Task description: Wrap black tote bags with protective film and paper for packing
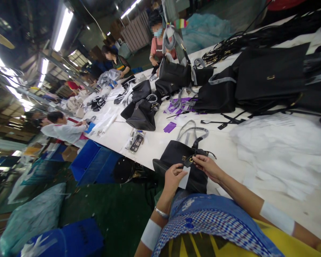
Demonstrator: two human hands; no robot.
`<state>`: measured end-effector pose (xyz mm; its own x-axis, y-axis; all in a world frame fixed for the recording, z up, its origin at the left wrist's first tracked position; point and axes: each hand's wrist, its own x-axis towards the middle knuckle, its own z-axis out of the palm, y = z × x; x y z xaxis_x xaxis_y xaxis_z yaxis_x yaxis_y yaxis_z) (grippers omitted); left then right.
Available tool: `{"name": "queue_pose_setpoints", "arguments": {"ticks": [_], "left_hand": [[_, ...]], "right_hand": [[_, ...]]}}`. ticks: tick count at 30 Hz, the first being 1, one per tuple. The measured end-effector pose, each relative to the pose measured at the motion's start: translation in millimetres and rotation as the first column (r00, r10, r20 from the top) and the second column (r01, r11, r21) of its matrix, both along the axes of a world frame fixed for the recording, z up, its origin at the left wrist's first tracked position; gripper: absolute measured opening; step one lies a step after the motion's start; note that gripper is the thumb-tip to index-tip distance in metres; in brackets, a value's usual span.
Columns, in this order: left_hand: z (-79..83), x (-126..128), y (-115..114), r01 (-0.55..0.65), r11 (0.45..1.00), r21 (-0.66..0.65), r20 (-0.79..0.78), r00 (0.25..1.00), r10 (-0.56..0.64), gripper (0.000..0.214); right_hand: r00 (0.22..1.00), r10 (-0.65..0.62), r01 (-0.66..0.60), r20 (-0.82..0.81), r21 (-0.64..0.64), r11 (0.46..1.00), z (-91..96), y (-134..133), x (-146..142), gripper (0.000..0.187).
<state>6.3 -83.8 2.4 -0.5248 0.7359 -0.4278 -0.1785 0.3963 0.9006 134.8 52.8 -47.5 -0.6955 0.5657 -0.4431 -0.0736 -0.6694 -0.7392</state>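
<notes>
Head view — white factory table [160, 142]; left fingers [179, 172] pinch a card [185, 180], right fingers [197, 159] a handbag tab [188, 162].

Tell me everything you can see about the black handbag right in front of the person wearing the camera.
The black handbag looks like soft leather or imitation and slumps a little. It lies at the near edge of the white table. Its two handles, wrapped in greyish film, arch away across the table. The right hand pinches a short black strap tab with gold-coloured hardware on its front, and the left hand holds a small white card against it.
</notes>
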Motion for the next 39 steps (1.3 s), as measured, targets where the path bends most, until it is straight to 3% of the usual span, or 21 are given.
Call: {"name": "queue_pose_setpoints", "arguments": {"ticks": [10, 23, 39], "left_hand": [[-6.1, -2.8, -1.5, 0.009, 1.0, 0.026, -0.019, 1.0, -0.008, 0.049], [-6.5, -1.1, -2.4, 0.0, 1.0, 0.01, 0.039, 0.999, 0.0, 0.055], [-3.3, -1.0, -0.7, 0.022, 1.0, 0.0, 0.056, 0.998, -0.022, 0.055]], "right_hand": [[0.999, -0.033, 0.031, -0.028, -0.037, 0.999, 1.8, 0.7, -0.3, 0.028], [1.0, -0.014, 0.014, -0.024, 0.007, 1.0, 0.8, -1.4, 1.6, 0.03], [0.998, -0.033, 0.032, -0.051, -0.031, 0.999, 0.0, -2.4, 2.0, 0.029]]}}
